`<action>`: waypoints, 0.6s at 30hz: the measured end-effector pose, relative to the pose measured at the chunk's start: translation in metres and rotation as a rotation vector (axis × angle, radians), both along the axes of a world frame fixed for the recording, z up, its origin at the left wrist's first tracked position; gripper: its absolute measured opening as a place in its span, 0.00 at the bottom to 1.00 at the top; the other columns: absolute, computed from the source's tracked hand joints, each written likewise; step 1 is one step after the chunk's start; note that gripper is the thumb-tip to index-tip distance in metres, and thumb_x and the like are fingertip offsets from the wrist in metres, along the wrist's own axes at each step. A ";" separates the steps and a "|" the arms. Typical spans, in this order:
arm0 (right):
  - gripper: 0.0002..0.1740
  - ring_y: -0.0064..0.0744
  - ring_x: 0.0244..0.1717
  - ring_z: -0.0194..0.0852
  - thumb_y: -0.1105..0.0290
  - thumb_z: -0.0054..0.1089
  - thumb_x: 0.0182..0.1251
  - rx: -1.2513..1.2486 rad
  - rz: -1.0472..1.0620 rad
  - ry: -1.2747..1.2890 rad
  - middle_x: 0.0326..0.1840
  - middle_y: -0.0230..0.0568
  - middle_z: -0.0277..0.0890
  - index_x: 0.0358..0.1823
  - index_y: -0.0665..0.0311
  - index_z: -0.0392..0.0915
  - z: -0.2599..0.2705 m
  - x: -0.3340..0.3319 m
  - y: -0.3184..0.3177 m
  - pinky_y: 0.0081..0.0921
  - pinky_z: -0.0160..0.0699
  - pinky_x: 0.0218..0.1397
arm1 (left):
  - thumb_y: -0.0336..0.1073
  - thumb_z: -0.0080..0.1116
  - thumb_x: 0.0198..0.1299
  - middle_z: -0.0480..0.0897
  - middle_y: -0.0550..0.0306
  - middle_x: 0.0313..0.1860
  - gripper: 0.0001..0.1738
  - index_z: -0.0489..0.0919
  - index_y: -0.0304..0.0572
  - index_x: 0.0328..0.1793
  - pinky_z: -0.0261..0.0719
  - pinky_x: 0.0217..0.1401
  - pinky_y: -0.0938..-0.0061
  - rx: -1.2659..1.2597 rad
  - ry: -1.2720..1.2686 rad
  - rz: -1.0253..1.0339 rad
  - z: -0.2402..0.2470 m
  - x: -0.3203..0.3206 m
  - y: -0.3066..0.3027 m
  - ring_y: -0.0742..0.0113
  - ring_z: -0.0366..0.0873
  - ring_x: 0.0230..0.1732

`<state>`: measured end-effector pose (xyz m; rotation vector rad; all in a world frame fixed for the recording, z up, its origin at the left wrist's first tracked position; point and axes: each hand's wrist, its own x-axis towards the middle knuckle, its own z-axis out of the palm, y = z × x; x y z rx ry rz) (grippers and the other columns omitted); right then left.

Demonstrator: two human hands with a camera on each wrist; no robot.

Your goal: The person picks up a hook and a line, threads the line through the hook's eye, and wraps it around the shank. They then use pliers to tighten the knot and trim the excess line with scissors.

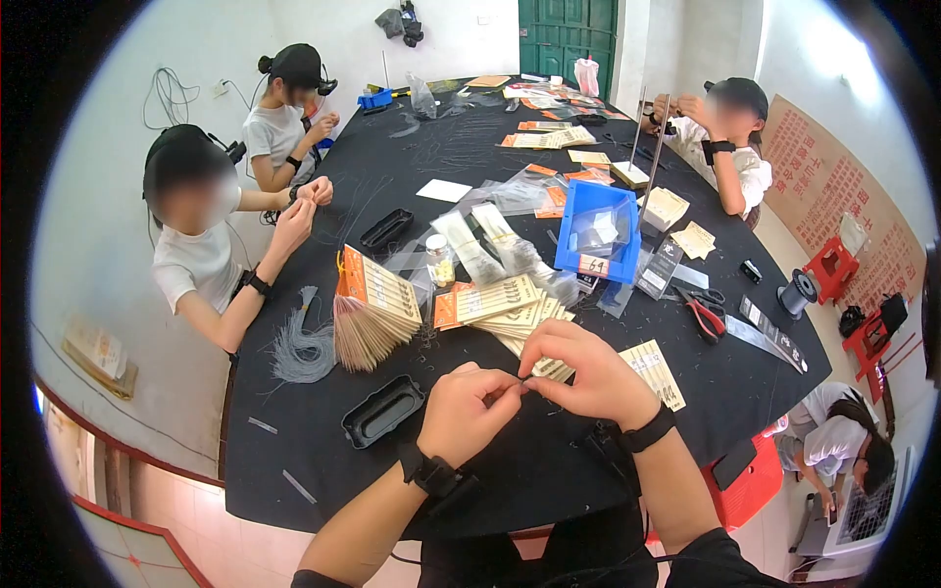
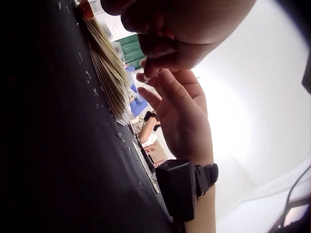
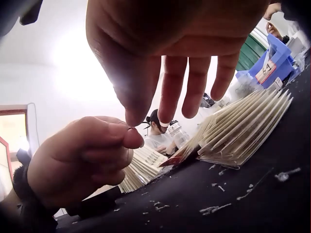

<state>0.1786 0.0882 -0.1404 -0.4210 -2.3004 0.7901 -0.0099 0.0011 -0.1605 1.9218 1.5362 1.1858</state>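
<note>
Both hands meet fingertip to fingertip above the near part of the table. My left hand (image 1: 466,410) pinches a small dark thing (image 1: 524,380) between thumb and forefinger; the right wrist view shows only a tiny tip (image 3: 130,128) of it, too small to identify. Thumb and forefinger of my right hand (image 1: 596,370) close on it from the other side, partly hiding it. The other right fingers (image 3: 189,92) are spread. Behind the hands lie stacked printed cards (image 1: 500,302), and a fanned bundle of cards (image 1: 372,314) stands to their left.
An empty black tray (image 1: 383,412) lies left of my hands, near grey strands (image 1: 302,343). Farther back are a pill bottle (image 1: 439,260) and a blue bin (image 1: 596,230). Red-handled pliers (image 1: 706,321) and a wire spool (image 1: 797,294) lie right. Other people sit around the table.
</note>
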 end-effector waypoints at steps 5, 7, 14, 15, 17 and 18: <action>0.09 0.47 0.46 0.75 0.75 0.68 0.54 0.018 -0.012 -0.037 0.38 0.42 0.74 0.35 0.62 0.76 -0.001 0.000 0.000 0.37 0.74 0.50 | 0.32 0.66 0.53 0.81 0.57 0.23 0.03 0.87 0.43 0.33 0.72 0.30 0.70 0.116 0.088 0.000 -0.005 -0.002 0.001 0.63 0.75 0.27; 0.09 0.48 0.45 0.75 0.75 0.68 0.53 0.008 -0.004 -0.038 0.38 0.42 0.74 0.35 0.62 0.76 -0.003 0.000 0.001 0.38 0.74 0.49 | 0.31 0.67 0.52 0.81 0.58 0.22 0.03 0.86 0.43 0.33 0.72 0.30 0.70 0.177 0.139 -0.015 -0.006 -0.002 0.002 0.63 0.75 0.27; 0.09 0.49 0.45 0.75 0.76 0.67 0.53 -0.008 0.006 -0.101 0.37 0.43 0.73 0.34 0.63 0.76 -0.007 0.000 0.001 0.38 0.75 0.47 | 0.31 0.67 0.49 0.81 0.60 0.24 0.03 0.85 0.44 0.31 0.74 0.32 0.67 0.215 0.292 -0.049 -0.004 -0.003 0.001 0.60 0.75 0.28; 0.09 0.49 0.44 0.75 0.76 0.67 0.53 -0.022 0.009 -0.110 0.37 0.43 0.73 0.34 0.63 0.76 -0.008 0.000 0.000 0.38 0.75 0.47 | 0.31 0.67 0.49 0.81 0.60 0.24 0.03 0.84 0.44 0.31 0.74 0.32 0.67 0.208 0.301 -0.055 -0.003 -0.003 0.001 0.59 0.75 0.28; 0.09 0.49 0.44 0.75 0.76 0.67 0.52 -0.026 0.016 -0.130 0.37 0.43 0.73 0.33 0.63 0.75 -0.008 0.001 0.001 0.38 0.75 0.47 | 0.31 0.67 0.49 0.81 0.60 0.24 0.03 0.84 0.44 0.31 0.75 0.32 0.67 0.209 0.324 -0.070 -0.004 -0.003 0.001 0.59 0.75 0.28; 0.09 0.49 0.44 0.75 0.76 0.67 0.52 -0.016 0.021 -0.141 0.37 0.43 0.73 0.33 0.62 0.75 -0.008 0.001 0.001 0.38 0.75 0.47 | 0.31 0.67 0.48 0.81 0.60 0.24 0.03 0.84 0.44 0.31 0.75 0.32 0.67 0.209 0.335 -0.078 -0.005 -0.003 0.001 0.59 0.75 0.28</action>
